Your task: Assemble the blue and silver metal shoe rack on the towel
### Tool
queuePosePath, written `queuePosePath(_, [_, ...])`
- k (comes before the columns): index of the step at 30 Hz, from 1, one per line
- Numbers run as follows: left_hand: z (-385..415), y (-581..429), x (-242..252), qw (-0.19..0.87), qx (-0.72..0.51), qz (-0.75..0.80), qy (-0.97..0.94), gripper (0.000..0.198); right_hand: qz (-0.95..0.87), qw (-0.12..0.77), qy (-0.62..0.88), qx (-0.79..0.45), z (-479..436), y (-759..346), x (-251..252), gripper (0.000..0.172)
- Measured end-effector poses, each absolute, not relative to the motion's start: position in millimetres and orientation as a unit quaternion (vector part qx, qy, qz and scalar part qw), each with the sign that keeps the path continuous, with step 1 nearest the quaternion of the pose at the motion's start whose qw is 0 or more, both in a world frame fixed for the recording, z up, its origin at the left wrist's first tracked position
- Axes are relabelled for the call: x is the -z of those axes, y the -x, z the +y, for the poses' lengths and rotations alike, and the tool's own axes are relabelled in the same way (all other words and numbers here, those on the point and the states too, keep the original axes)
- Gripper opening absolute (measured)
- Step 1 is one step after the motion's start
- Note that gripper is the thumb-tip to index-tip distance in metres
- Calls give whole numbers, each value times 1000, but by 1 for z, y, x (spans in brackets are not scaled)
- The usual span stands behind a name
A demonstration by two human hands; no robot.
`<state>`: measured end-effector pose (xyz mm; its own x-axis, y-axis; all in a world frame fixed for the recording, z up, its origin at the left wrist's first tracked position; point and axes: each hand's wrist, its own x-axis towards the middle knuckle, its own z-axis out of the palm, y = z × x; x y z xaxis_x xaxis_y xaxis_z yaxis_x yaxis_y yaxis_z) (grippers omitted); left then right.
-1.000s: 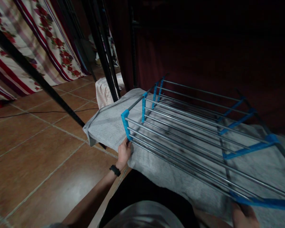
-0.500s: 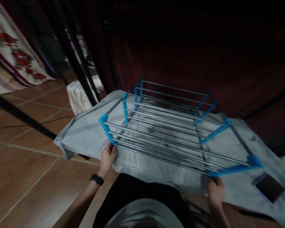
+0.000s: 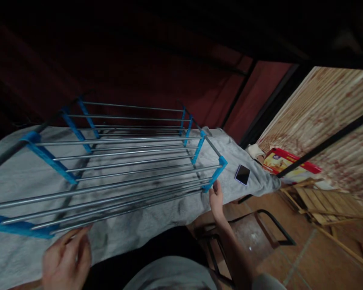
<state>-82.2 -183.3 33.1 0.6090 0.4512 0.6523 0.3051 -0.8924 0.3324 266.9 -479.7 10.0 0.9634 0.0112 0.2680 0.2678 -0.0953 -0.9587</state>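
Observation:
A shoe rack [image 3: 133, 152] of thin grey metal rods and blue plastic brackets lies across a grey blanket [image 3: 169, 213] covering the surface before me. At its near right corner, my right hand [image 3: 216, 197] is closed around the lower end of a blue bracket. My left hand [image 3: 67, 257] is by the near left corner, just below the front rod, with its fingers loosely bent and apart. It looks slightly blurred, and whether its fingertips touch the rod is hard to make out. The rack's left end runs out of view.
A phone [image 3: 242, 175] lies on the blanket right of the rack. Below it stands a metal-framed chair [image 3: 254, 237]. Farther right are a red and yellow box [image 3: 290, 165] and wooden slats [image 3: 332, 205]. A dark red curtain [image 3: 157, 88] hangs behind.
My view has swung to the right, so the rack appears farther left. My left hand has come off the bracket corner. My right hand still grips its corner.

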Motion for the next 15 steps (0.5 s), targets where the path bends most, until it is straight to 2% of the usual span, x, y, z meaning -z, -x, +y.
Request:
queuePosePath(3, [-202,43,-54,7,-398,106,-911,54,-102,674,723,112,-480,-270,-19,57])
queuePosePath(7, [-218,-9,-80,-52,-372,30,-926,48,-112,684,715,93,-481,-271,-24,59])
queuePosePath(15, [-269,-103,-110,-4,-249,-34,-968,45,-136,687,707,98,-477,-279,-39,54])
